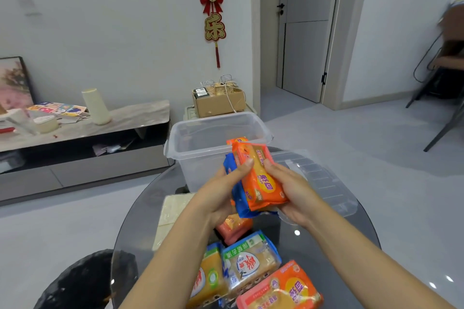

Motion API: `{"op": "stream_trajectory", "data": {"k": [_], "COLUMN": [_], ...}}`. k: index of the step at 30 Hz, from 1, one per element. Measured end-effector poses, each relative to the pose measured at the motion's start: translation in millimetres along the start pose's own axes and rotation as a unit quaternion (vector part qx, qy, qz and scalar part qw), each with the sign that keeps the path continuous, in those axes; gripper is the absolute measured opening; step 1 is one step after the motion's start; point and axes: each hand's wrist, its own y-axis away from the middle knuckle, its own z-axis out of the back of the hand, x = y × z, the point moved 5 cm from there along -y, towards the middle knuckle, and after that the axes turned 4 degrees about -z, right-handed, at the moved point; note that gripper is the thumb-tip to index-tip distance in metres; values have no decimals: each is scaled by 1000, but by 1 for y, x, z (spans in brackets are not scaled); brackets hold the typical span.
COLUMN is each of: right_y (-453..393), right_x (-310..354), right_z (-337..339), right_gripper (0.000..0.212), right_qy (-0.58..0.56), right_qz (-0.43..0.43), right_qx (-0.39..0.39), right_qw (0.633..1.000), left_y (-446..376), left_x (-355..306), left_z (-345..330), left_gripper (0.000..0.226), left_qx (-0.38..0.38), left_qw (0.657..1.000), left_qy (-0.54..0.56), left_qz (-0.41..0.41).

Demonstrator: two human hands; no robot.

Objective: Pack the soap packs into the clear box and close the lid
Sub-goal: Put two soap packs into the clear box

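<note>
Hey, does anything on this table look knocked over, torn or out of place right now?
Nothing stands out. The clear box stands upright and open, its lid lying flat beside it. Both hands, left hand and right hand, hold stacked soap packs; the rest lie intact on the glass table.

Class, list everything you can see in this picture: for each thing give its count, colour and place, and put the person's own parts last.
clear box: one, clear, lid off, far side of the table.
lid: one, clear, flat on the table right of the box.
held soap packs: a stack, orange on top, blue beneath, in both hands before the box.
loose soap packs: at least four, orange, pink, blue-and-yellow, near edge of the table.
glass table: one, dark, round.
cardboard box: one, brown, behind the clear box.
wall hanging: one, red and gold.
door: one, grey, shut.
left hand: grips the stack.
right hand: grips the stack.
</note>
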Motion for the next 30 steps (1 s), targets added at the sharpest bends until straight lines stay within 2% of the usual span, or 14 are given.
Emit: {"op": "stream_trajectory", "data": {"k": [3,6,10,15,19,23,27,29,30], "right_y": [-3,-13,-43,-102,-154,-196,-215,-220,-220], "right_x": [17,35,68,100,94,65,38,30,28], "right_z": [-15,-31,-48,-69,-70,-63,-51,-51,-51], "right_gripper": [22,21,14,19,7,15,19,16,21], "right_qy": [44,72,122,180,188,226,274,316,335], "right_qz": [32,26,21,34,-46,-171,-228,-249,-260], "right_qx": [-14,-5,12,-34,-48,-49,-66,-47,-36], "right_qw": [998,997,992,983,980,958,932,914,905], "left_y": [0,-6,-26,-69,-107,-141,-164,-169,-170], "left_x": [-12,-35,-71,-114,-119,-100,-71,-61,-56], "left_z": [8,19,36,54,78,105,125,131,131], "left_gripper": [52,37,44,30,30,28,42,44,43], "left_qx": [-21,-62,-113,-138,-152,-152,-139,-111,-94], "left_qw": [995,994,990,988,983,970,949,933,923], "left_qy": [-102,-86,-78,-66,-100,-148,-212,-267,-295], "left_qz": [-9,-23,-20,-24,35,119,186,213,227]}}
